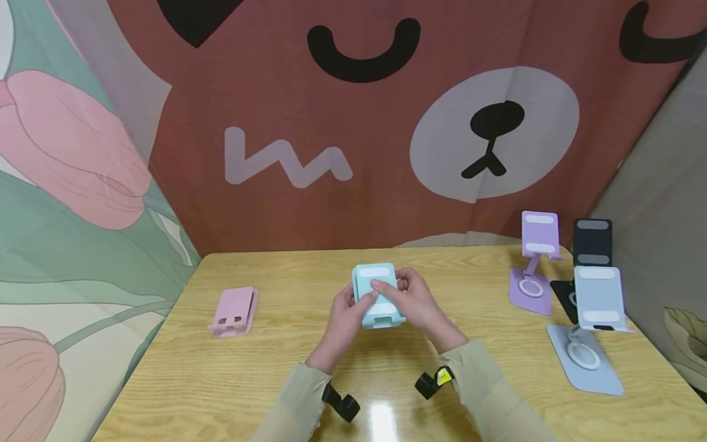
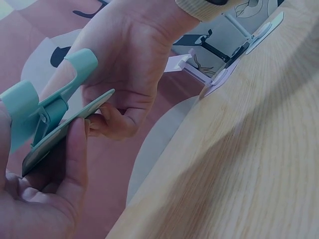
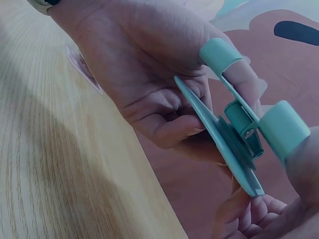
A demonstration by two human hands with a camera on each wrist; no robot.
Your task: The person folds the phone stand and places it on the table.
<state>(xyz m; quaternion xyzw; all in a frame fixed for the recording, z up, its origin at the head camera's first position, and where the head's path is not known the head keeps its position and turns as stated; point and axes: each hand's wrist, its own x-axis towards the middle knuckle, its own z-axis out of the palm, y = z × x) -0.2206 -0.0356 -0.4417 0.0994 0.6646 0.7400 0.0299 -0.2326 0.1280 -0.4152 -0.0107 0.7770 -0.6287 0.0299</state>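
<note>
A folded mint-green phone stand (image 1: 380, 301) is held above the middle of the table by both hands. The left hand (image 1: 345, 319) grips its left side, thumb on the top plate, fingers beneath. On the right side the right hand (image 1: 417, 304) holds it, thumb across the plate. Seen edge-on in the left wrist view, the stand (image 2: 52, 132) shows its base plate, hinge and curved lips, with the left hand's fingers (image 2: 75, 174) under the base. In the right wrist view the right hand's curled fingers touch the base's underside, and the stand (image 3: 239, 129) is nearly folded flat.
A folded pink stand (image 1: 234, 312) lies on the wooden table (image 1: 248, 380) at the left. Unfolded purple (image 1: 540, 233), black (image 1: 593, 240) and light blue (image 1: 599, 298) stands are grouped at the right. A printed cloth (image 1: 276, 221) hangs behind the table.
</note>
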